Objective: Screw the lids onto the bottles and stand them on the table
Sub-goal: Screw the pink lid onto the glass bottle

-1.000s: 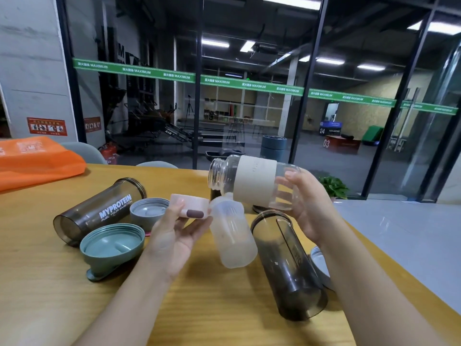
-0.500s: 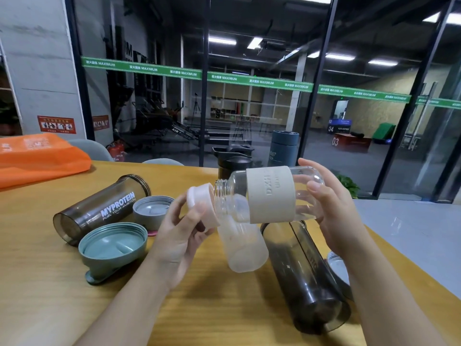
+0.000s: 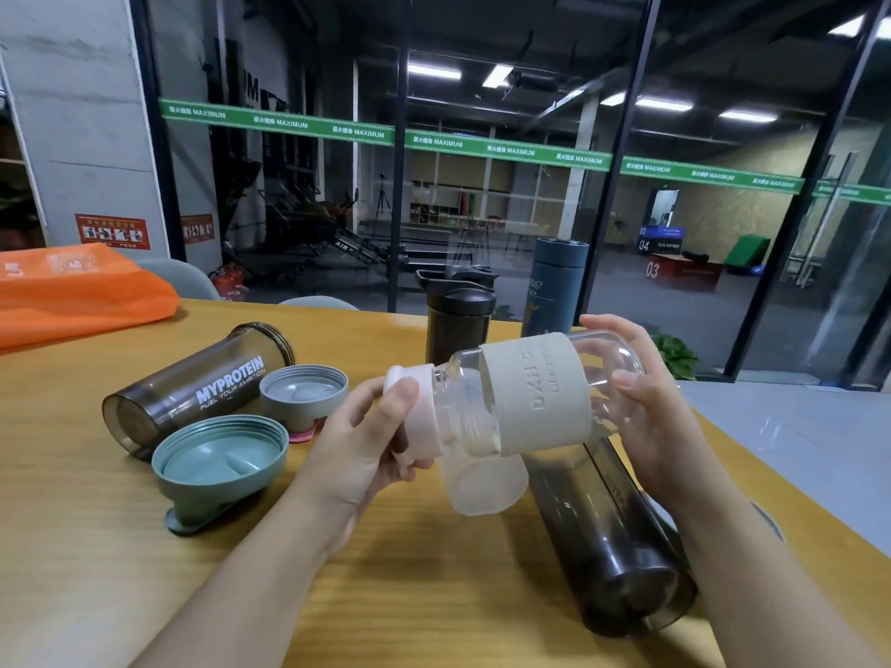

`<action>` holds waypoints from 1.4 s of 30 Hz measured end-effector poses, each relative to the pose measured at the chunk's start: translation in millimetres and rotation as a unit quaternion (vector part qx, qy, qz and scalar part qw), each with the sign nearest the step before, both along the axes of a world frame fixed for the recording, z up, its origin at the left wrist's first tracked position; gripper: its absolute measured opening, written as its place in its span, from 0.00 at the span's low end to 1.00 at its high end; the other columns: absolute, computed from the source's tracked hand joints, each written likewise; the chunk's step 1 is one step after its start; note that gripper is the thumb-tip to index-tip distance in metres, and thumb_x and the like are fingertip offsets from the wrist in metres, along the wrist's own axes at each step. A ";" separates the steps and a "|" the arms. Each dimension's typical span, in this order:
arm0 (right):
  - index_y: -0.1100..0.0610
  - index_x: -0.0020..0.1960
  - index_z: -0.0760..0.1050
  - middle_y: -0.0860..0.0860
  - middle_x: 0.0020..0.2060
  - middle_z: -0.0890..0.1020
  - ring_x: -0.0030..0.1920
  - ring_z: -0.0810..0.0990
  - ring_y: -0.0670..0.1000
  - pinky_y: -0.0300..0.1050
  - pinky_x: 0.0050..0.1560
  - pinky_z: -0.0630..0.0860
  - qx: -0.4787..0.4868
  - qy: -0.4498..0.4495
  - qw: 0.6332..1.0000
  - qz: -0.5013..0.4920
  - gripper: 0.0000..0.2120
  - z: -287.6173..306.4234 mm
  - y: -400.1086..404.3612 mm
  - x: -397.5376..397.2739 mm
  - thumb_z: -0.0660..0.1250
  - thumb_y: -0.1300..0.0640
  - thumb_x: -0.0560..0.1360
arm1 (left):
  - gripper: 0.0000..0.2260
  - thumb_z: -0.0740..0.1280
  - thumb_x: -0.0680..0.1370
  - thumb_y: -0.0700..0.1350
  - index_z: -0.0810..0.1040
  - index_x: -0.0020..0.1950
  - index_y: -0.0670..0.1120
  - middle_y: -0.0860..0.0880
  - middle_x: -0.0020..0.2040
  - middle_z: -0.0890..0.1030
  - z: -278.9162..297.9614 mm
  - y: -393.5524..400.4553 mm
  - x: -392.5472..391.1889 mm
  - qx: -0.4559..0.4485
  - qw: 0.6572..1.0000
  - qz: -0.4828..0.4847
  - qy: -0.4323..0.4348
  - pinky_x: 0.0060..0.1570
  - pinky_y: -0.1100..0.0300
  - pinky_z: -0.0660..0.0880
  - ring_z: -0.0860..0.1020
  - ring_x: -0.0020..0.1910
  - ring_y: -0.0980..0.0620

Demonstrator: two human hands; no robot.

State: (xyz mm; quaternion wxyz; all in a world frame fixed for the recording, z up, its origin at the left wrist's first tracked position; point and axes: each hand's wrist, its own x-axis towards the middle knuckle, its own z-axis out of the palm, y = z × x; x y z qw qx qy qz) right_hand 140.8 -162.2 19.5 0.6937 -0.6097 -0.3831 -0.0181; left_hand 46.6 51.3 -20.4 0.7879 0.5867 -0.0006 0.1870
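Observation:
A clear glass bottle with a beige sleeve lies sideways in the air above the table. My right hand grips its base end. My left hand holds a pale pink lid that sits over the bottle's mouth. Below it a frosted white bottle lies on the wooden table, next to a dark smoky bottle lying on its side. At the left lies a dark MYPROTEIN bottle, with a large green lid and a smaller grey lid upside down beside it.
A black capped bottle and a dark blue flask stand upright at the table's far edge. An orange bag lies at the back left. Another lid peeks out behind my right forearm. Glass walls stand beyond the table.
My left hand has brought the pink lid from beside the bottle's open mouth onto it. Both hands and the glass bottle have risen slightly and shifted right.

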 end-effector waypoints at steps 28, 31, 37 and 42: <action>0.50 0.55 0.72 0.45 0.41 0.84 0.37 0.82 0.44 0.38 0.28 0.75 -0.012 0.052 0.995 -0.085 0.29 0.4 4.3 8.6 0.64 0.39 0.56 | 0.34 0.81 0.54 0.44 0.79 0.58 0.61 0.53 0.61 0.80 0.8 -1.3 -3.6 -0.008 0.995 -0.051 -0.088 0.49 0.63 0.77 0.77 0.59 0.55; 0.49 0.54 0.73 0.43 0.39 0.84 0.36 0.81 0.43 0.38 0.29 0.75 -0.012 0.053 0.995 -0.083 0.28 0.1 4.4 8.8 0.63 0.40 0.56 | 0.27 0.83 0.51 0.54 0.84 0.49 0.53 0.51 0.61 0.81 3.5 0.5 -3.3 -0.071 0.988 -0.069 -0.115 0.44 0.63 0.78 0.80 0.55 0.54; 0.49 0.54 0.73 0.47 0.42 0.84 0.36 0.81 0.44 0.37 0.30 0.76 -0.008 0.054 0.996 -0.065 0.27 -1.7 7.1 6.0 0.64 0.41 0.56 | 0.25 0.83 0.47 0.58 0.82 0.40 0.52 0.52 0.58 0.83 4.5 4.0 -1.5 -0.113 0.988 -0.008 -0.107 0.33 0.63 0.77 0.82 0.47 0.58; 0.50 0.54 0.73 0.46 0.43 0.84 0.38 0.82 0.46 0.38 0.31 0.76 -0.006 0.049 0.996 -0.077 0.28 -1.5 5.7 6.5 0.64 0.40 0.57 | 0.45 0.78 0.49 0.67 0.77 0.59 0.46 0.51 0.48 0.84 4.3 3.4 -0.2 -0.026 0.999 0.018 -0.030 0.40 0.61 0.74 0.80 0.42 0.57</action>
